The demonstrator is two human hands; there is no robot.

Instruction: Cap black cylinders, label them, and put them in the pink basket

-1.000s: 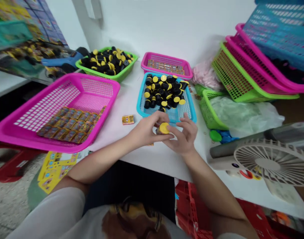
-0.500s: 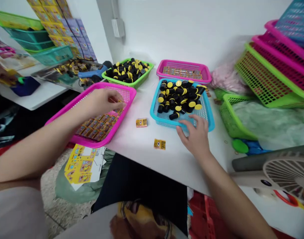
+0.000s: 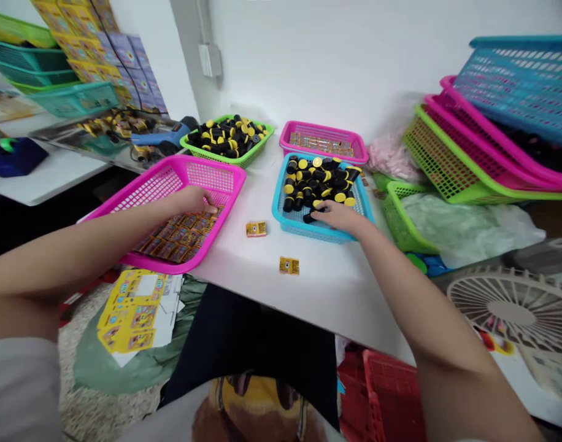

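Open table (image 3: pixel 327 285) lies between my right hand (image 3: pixel 337 216) at a tube (image 3: pixel 307 218) in the blue basket (image 3: pixel 315 232) and left hand (image 3: pixel 192 201) over packets (image 3: pixel 184 236) in the pink basket (image 3: pixel 219 178). Both half-curled (holds unclear).

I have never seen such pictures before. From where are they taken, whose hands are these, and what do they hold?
No machine is here. Every picture comes from one camera on a person's head, looking forward and down at their own bare hands. The left hand is inside the near pink basket, by small patterned packets. The right hand reaches into a blue basket of black-and-yellow pieces. Two small yellow packets lie apart on the white table. Whether either hand grips anything is hard to tell.
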